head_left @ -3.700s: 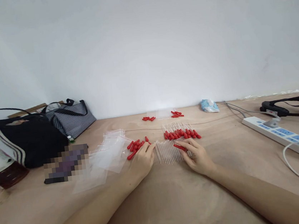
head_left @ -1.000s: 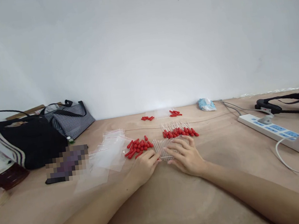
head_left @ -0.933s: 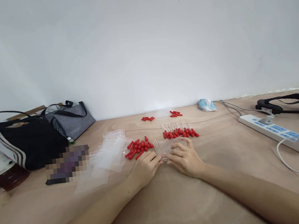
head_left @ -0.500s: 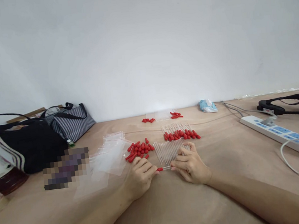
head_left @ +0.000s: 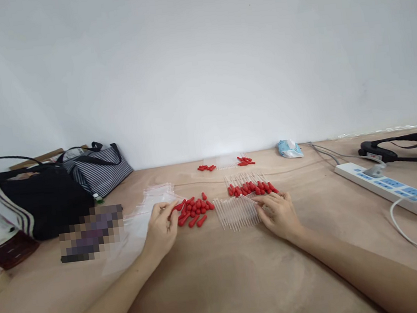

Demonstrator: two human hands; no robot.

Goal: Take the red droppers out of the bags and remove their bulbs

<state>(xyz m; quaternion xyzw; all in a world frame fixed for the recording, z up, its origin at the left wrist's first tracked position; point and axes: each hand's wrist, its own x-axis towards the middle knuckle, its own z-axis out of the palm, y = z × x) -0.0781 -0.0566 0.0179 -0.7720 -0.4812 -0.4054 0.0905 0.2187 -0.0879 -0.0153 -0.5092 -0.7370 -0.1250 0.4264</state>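
A brown table [head_left: 216, 286] holds clear tubes [head_left: 235, 214]; left of them, the left hand [head_left: 161, 228] pinches a red bulb [head_left: 179, 206]; at their right, the right hand [head_left: 281, 213] pinches one tube [head_left: 247, 199].

Near the far edge of the light-brown, wood-grained table [head_left: 223, 285] lies a crumpled blue-and-white packet [head_left: 289, 148]. Across the middle lie a heap of red bulb-shaped caps [head_left: 194, 209] and a row of slim clear tubes [head_left: 233, 214]; toward the right edge, a long white plastic power strip [head_left: 391, 189].
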